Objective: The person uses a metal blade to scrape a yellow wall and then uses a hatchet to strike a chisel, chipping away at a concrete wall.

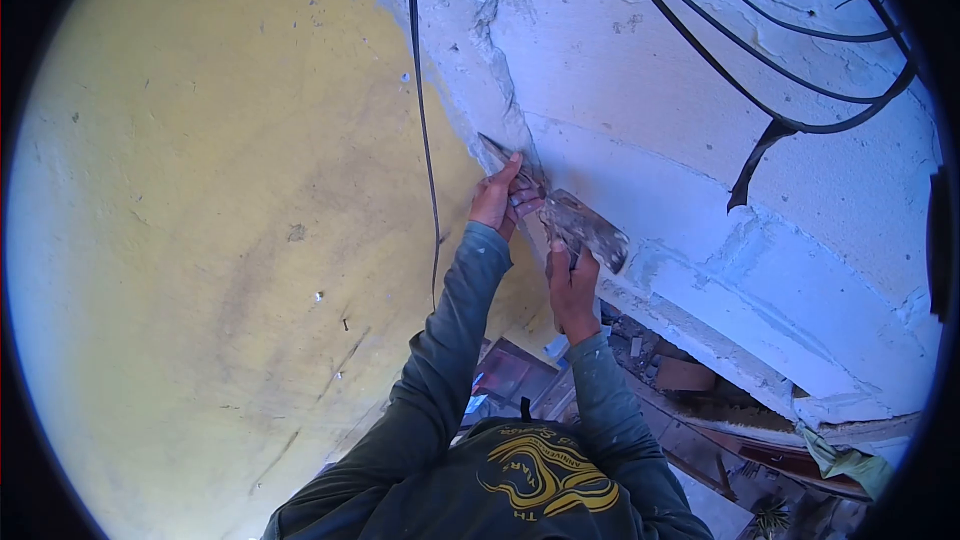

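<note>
My left hand [495, 198] is closed around a narrow pointed trowel [495, 152], whose tip points up and left beside the rough seam between the yellow wall [300, 140] and the pale block wall [640, 90]. My right hand [573, 290], lower and to the right, grips a flat, mortar-stained rectangular board [588, 228] from below. The board's upper left end lies close to the trowel and the left fingers. Part of the left fingers is hidden behind the tools.
Black cables [800, 124] loop across the upper right wall, and a thin black cable [425, 130] hangs down the yellow wall. Below right are rubble, boards and a green cloth [850, 465]. Small nails stick out of the yellow wall.
</note>
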The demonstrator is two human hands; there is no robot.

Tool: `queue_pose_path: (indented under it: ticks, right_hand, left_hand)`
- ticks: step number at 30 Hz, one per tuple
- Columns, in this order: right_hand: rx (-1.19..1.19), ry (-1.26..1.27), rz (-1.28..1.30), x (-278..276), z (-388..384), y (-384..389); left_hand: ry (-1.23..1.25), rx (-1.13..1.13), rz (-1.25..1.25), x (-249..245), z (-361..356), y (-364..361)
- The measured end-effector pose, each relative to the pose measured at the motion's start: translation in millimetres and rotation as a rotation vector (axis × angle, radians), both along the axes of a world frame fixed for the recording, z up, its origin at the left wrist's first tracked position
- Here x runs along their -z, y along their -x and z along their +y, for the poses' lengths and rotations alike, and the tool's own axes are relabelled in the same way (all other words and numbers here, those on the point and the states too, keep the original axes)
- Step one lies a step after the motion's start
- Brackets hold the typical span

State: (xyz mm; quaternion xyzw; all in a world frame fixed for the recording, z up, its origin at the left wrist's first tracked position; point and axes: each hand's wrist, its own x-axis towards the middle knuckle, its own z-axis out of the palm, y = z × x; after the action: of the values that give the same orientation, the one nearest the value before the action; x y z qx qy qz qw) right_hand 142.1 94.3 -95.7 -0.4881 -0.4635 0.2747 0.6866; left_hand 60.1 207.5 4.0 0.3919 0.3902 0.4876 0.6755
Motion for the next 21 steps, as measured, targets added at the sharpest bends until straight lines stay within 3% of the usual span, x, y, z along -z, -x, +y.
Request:
queue_pose_path:
  ticks: [2, 3, 7, 9, 10, 12, 16, 18, 19, 21]
  right_hand:
    - [-0.029, -0.231, 0.436, -16, -18, 8]
    - [-0.013, -0.349, 0.511, -25, -19, 12]
    - [0.003, -0.273, 0.524, 6, 22, 21]
    - [-0.016, -0.074, 0.162, 1, 30, 3]
    - [-0.016, -0.084, 0.157, -4, 27, 2]
    - [-0.027, -0.194, 0.45, -8, 7, 9]
    - [-0.025, -0.243, 0.5, 3, 24, 24]
    - [-0.008, -0.087, 0.033, 4, 29, 1]
    - [-0.007, -0.084, 0.032, 4, 21, 3]
    - [-0.186, -0.107, 0.517, 0, 1, 7]
  left_hand:
    - [0.005, 0.024, -0.039, 8, 6, 3]
    - [0.003, 0.015, -0.035, 7, 6, 1]
    - [0.032, 0.025, -0.037, 6, 5, 4]
    - [0.014, 0.056, -0.057, 1, 11, 1]
    - [0.008, 0.048, -0.051, -1, 10, 0]
    - [0.018, 0.037, -0.047, 2, 8, -1]
    - [0.029, 0.021, -0.019, 7, 7, 5]
    - [0.003, 0.035, -0.034, 3, 14, 1]
    - [0.001, 0.049, -0.059, 3, 13, 2]
    - [0.0, 0.067, -0.089, 2, 12, -1]
